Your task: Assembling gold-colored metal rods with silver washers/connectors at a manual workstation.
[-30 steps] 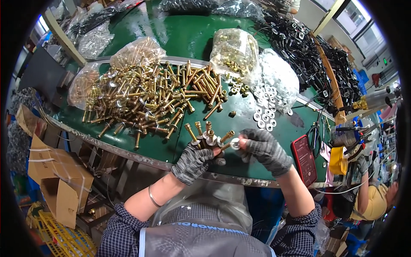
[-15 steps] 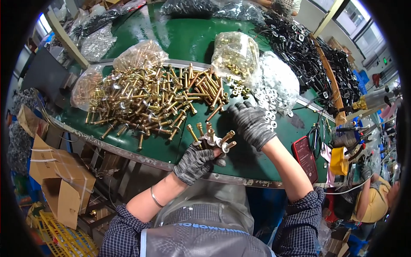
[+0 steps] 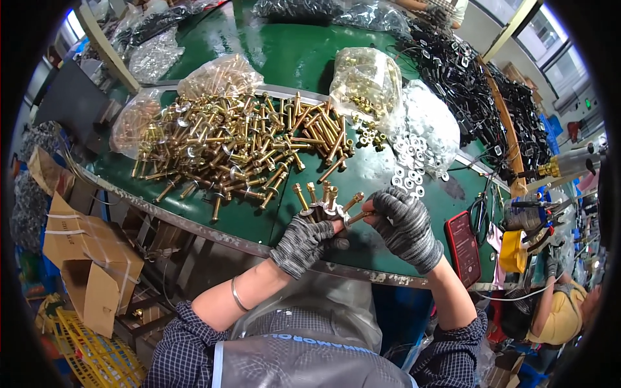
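My left hand (image 3: 304, 244), in a grey striped glove with bare fingertips, is closed round several brass-coloured bolts (image 3: 315, 199) that stand up in a fan, with white washers (image 3: 330, 211) on them. The fingers of my right hand (image 3: 409, 231), gloved alike, pinch together at the tip of the rightmost bolt (image 3: 357, 218). Whatever small piece lies between them is hidden. Beyond my hands spreads a big heap of bolts (image 3: 226, 145), many carrying nuts and washers. To its right lie loose brass nuts (image 3: 370, 137) and a spill of white washers (image 3: 409, 161).
Clear bags of nuts (image 3: 366, 81) and washers (image 3: 432, 119) stand behind the loose ones. A red-cased phone (image 3: 463, 249) and black scissors (image 3: 477, 213) rest at the right. Black cables (image 3: 446, 77) pile up far right. Cardboard boxes (image 3: 97, 258) stand left of the green table (image 3: 278, 55).
My right hand has come back from beside the nuts and washers to the rightmost bolt, its fingers now pinched there. My left hand keeps its hold on the bolts.
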The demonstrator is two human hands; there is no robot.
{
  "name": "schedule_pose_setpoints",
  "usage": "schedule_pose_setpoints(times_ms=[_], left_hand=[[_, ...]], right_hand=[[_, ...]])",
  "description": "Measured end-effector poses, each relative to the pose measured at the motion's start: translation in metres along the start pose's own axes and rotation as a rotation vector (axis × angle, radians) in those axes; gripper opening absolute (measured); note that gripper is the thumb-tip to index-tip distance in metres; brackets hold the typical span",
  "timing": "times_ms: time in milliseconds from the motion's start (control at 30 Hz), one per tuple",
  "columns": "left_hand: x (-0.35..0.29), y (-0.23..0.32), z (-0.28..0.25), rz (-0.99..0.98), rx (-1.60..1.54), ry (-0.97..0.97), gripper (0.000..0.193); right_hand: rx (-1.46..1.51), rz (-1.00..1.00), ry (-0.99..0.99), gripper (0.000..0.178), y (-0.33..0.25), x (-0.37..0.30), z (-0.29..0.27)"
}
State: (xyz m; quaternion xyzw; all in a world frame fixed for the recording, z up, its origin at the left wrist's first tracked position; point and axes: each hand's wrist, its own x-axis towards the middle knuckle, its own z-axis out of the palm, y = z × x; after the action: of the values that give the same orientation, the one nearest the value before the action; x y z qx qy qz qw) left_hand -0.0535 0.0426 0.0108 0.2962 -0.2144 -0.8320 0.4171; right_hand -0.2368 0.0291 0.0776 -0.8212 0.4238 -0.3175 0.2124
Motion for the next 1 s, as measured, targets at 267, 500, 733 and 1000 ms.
schedule_pose_setpoints(times_ms=[267,500,733,1000], left_hand=[[-0.001,0.004,0.002,-0.054,0.138,-0.024,0.012],[-0.001,0.013,-0.002,-0.205,0.151,-0.131,0.014],[-0.003,0.008,0.003,-0.076,0.19,-0.074,0.018],[-0.005,0.01,0.006,-0.118,0.163,-0.04,0.017]], right_hand=[[-0.195,-0.066,-0.117,0.016,-0.005,-0.01,-0.008],[-0.235,-0.081,-0.102,0.016,-0.01,-0.022,-0.006],[-0.344,0.017,-0.097,0.022,-0.011,-0.024,0.0],[-0.316,-0.028,-0.055,0.025,-0.01,-0.02,-0.002]])
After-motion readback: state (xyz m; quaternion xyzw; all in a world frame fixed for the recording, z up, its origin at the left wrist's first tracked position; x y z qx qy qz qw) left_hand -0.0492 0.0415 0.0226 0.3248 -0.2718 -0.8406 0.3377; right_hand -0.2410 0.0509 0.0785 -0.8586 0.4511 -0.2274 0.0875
